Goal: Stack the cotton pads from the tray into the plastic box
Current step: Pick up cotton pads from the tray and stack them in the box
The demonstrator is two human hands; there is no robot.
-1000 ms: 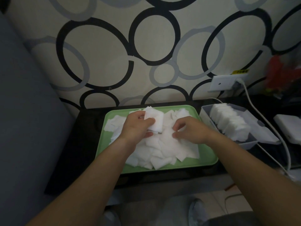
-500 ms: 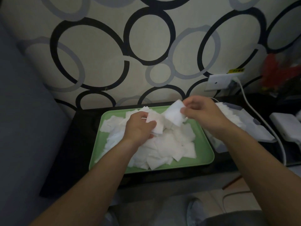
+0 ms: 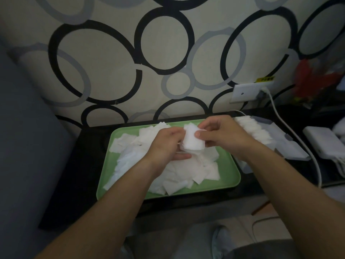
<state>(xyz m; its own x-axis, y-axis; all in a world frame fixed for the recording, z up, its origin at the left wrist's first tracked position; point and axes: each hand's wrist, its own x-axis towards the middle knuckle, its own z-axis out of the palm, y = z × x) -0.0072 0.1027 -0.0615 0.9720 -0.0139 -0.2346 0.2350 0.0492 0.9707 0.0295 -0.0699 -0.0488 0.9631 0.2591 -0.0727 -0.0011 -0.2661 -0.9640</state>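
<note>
Unreadable yellow label (image 3: 264,79) beyond cotton pads (image 3: 196,169)

One tray (image 3: 230,181), one box (image 3: 293,153), two hands (image 3: 165,145) (image 3: 225,136)

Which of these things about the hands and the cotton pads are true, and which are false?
1. The left hand and the right hand both hold a small stack of cotton pads. True.
2. The green tray has nothing on it. False: many loose cotton pads lie on it.
3. The plastic box sits right of the tray and has a row of pads in it. True.
4. The wall is plain white. False: it has black and grey rings.
</note>
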